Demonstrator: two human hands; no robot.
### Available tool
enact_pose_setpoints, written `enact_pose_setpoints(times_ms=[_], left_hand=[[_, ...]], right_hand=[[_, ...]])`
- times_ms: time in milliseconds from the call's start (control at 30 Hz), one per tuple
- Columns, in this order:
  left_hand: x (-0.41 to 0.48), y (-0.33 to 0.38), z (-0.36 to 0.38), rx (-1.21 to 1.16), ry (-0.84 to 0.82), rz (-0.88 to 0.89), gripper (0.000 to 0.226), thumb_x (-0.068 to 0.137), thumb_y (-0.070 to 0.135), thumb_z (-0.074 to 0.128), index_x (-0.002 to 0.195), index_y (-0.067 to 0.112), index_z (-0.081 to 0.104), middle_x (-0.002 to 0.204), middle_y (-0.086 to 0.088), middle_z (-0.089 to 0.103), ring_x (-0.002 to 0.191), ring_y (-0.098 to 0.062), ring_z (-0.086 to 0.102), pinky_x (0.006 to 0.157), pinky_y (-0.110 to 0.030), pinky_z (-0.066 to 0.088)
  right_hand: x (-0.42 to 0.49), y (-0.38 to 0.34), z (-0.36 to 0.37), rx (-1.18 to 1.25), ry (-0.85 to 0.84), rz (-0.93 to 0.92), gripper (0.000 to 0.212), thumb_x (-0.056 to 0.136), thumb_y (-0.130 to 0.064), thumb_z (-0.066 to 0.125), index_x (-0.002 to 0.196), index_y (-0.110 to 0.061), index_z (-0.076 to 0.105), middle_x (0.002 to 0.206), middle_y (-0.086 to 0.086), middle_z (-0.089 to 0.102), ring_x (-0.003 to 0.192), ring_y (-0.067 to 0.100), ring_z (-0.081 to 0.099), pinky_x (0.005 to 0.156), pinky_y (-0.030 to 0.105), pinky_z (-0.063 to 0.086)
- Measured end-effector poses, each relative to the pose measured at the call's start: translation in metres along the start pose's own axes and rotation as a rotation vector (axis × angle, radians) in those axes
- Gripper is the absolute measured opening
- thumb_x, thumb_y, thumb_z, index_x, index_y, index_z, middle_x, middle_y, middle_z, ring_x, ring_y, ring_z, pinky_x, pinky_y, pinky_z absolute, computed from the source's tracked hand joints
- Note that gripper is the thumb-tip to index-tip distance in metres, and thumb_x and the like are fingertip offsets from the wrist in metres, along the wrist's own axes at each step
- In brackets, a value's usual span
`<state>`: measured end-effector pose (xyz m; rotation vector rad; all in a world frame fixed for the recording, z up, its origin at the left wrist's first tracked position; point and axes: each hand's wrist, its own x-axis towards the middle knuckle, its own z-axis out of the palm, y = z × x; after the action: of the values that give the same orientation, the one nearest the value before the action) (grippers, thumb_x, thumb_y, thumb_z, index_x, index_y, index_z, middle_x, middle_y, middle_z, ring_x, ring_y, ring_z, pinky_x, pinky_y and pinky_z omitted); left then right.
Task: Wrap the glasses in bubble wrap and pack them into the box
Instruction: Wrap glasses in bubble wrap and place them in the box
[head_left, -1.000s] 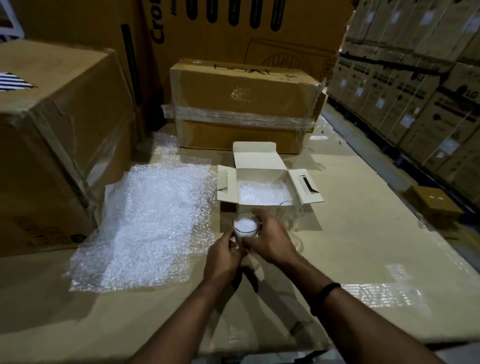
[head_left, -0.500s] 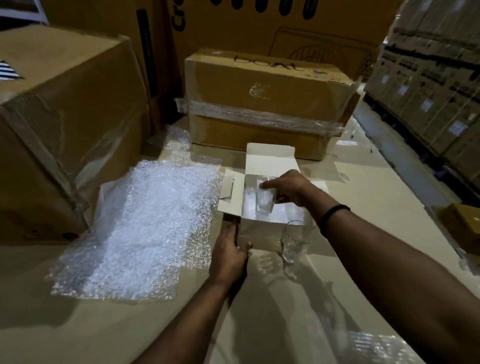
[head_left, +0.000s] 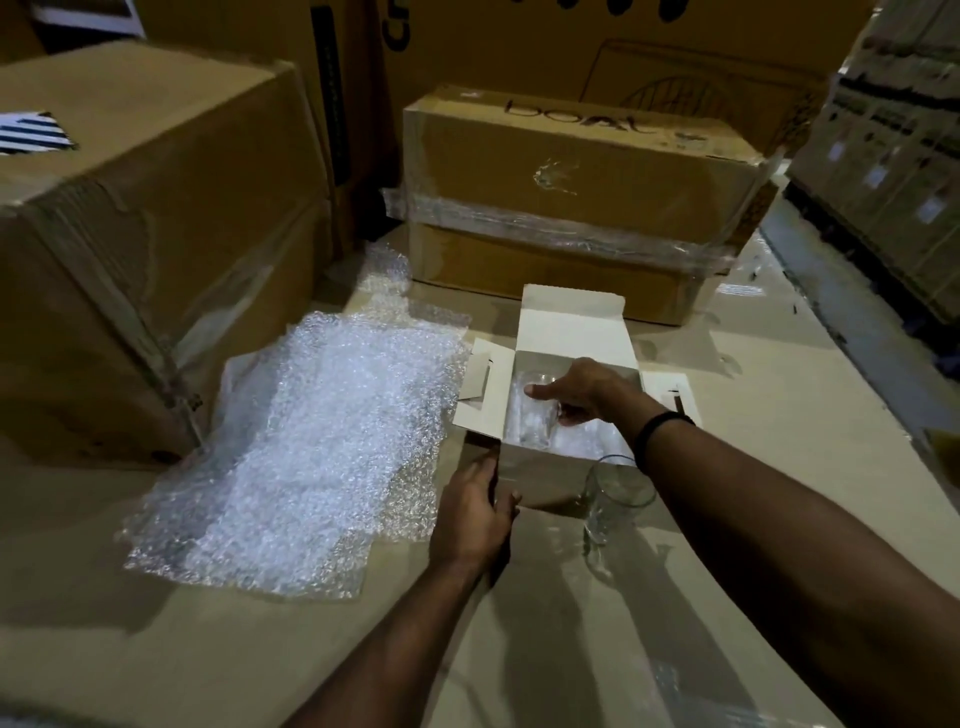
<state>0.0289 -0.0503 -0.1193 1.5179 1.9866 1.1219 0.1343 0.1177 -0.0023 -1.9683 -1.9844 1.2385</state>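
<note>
Both hands work at the small white cardboard box (head_left: 571, 322). To seat the bubble-wrapped glass (head_left: 530, 421) well, lower it upright against the left wall, leave room beside it, and brace the box so it cannot slide. Right hand (head_left: 582, 395) reaches inside, thumb and fingers curled round the wrapped glass. Left hand (head_left: 475, 512) lies nearly flat, fingers straight, pressing the box's near-left corner. An unwrapped clear drinking glass (head_left: 610, 501) stands on the tabletop (head_left: 805, 405) just before the box. A crinkled sheet of clear bubble wrap (head_left: 322, 447) lies to its left.
</note>
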Motion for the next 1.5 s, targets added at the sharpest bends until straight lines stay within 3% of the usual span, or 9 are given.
enact_pose_setpoints(times_ms=[100, 300, 433, 567, 667, 1000, 1233, 1367, 1500], left_hand=[[-0.003, 0.008, -0.002, -0.048, 0.022, 0.029, 0.049, 0.086, 0.015, 0.064, 0.133, 0.019, 0.055, 0.121, 0.003, 0.062, 0.11, -0.013, 0.056, 0.09, -0.018, 0.041], [-0.014, 0.017, -0.032, -0.568, 0.348, -0.228, 0.063, 0.085, -0.016, 0.041, 0.134, 0.019, 0.055, 0.113, 0.008, 0.063, 0.103, -0.006, 0.062, 0.095, -0.026, 0.051], [-0.007, -0.013, -0.093, -0.136, 0.594, -0.045, 0.041, 0.084, -0.008, 0.057, 0.119, 0.01, 0.066, 0.117, -0.003, 0.065, 0.11, -0.018, 0.056, 0.094, -0.024, 0.041], [0.015, -0.056, -0.137, 0.516, 0.223, -0.18, 0.041, 0.087, 0.033, 0.067, 0.126, 0.021, 0.064, 0.141, -0.003, 0.053, 0.132, -0.027, 0.042, 0.106, -0.041, 0.029], [0.023, -0.063, -0.152, 0.629, 0.039, -0.215, 0.031, 0.089, 0.035, 0.062, 0.117, 0.024, 0.069, 0.127, -0.002, 0.064, 0.117, -0.027, 0.057, 0.096, -0.036, 0.04], [0.022, -0.056, -0.177, 0.204, 0.386, -0.02, 0.019, 0.092, 0.011, 0.059, 0.105, 0.016, 0.073, 0.098, -0.009, 0.074, 0.088, -0.031, 0.069, 0.073, -0.035, 0.054], [-0.049, -0.061, -0.139, 0.055, 0.165, 0.348, 0.026, 0.078, 0.006, 0.063, 0.096, 0.018, 0.077, 0.093, 0.004, 0.076, 0.086, -0.012, 0.07, 0.079, -0.021, 0.05], [-0.074, -0.064, -0.132, 0.034, -0.029, 0.56, 0.026, 0.08, 0.015, 0.054, 0.093, 0.017, 0.076, 0.094, 0.002, 0.075, 0.086, -0.013, 0.066, 0.078, -0.023, 0.048], [-0.077, -0.065, -0.13, 0.062, -0.121, 0.679, 0.021, 0.081, 0.019, 0.059, 0.096, 0.017, 0.074, 0.096, 0.0, 0.074, 0.093, -0.013, 0.063, 0.081, -0.027, 0.047]], right_hand=[[-0.025, -0.008, -0.014, -0.24, 0.109, -0.098, 0.051, 0.076, -0.051, 0.076, 0.081, -0.003, 0.06, 0.082, 0.013, 0.067, 0.067, 0.021, 0.064, 0.061, 0.029, 0.051], [-0.093, -0.014, -0.002, -0.01, 0.365, -0.352, 0.059, 0.086, -0.044, 0.068, 0.13, -0.007, 0.057, 0.114, 0.009, 0.069, 0.103, 0.025, 0.064, 0.087, 0.033, 0.05], [-0.135, 0.003, 0.061, 0.206, 0.391, -0.484, 0.024, 0.092, -0.024, 0.063, 0.115, -0.016, 0.064, 0.096, -0.006, 0.067, 0.086, 0.01, 0.064, 0.073, 0.015, 0.048], [-0.121, 0.028, 0.143, 0.06, 0.187, -0.537, 0.022, 0.091, -0.015, 0.055, 0.112, -0.015, 0.059, 0.092, 0.001, 0.064, 0.085, 0.014, 0.061, 0.074, 0.025, 0.045], [-0.105, 0.048, 0.184, -0.17, 0.168, -0.457, 0.058, 0.095, -0.043, 0.049, 0.145, -0.017, 0.037, 0.15, 0.008, 0.039, 0.14, 0.023, 0.033, 0.115, 0.034, 0.027], [-0.101, 0.057, 0.2, -0.338, 0.346, -0.542, 0.056, 0.096, -0.051, 0.04, 0.143, -0.021, 0.042, 0.153, 0.007, 0.036, 0.143, 0.021, 0.027, 0.118, 0.031, 0.014], [-0.115, 0.03, 0.171, 0.841, 0.232, -0.346, 0.062, 0.079, -0.069, 0.056, 0.095, -0.01, 0.065, 0.072, 0.01, 0.062, 0.062, 0.024, 0.056, 0.05, 0.029, 0.046], [-0.12, 0.004, 0.159, 0.736, -0.041, -0.329, 0.052, 0.075, -0.056, 0.073, 0.099, -0.011, 0.067, 0.081, 0.007, 0.07, 0.063, 0.026, 0.065, 0.054, 0.034, 0.053], [-0.113, 0.012, 0.162, 0.411, 0.222, -0.276, 0.008, 0.083, -0.016, 0.069, 0.088, -0.012, 0.073, 0.082, 0.003, 0.074, 0.075, 0.018, 0.071, 0.059, 0.023, 0.052]])
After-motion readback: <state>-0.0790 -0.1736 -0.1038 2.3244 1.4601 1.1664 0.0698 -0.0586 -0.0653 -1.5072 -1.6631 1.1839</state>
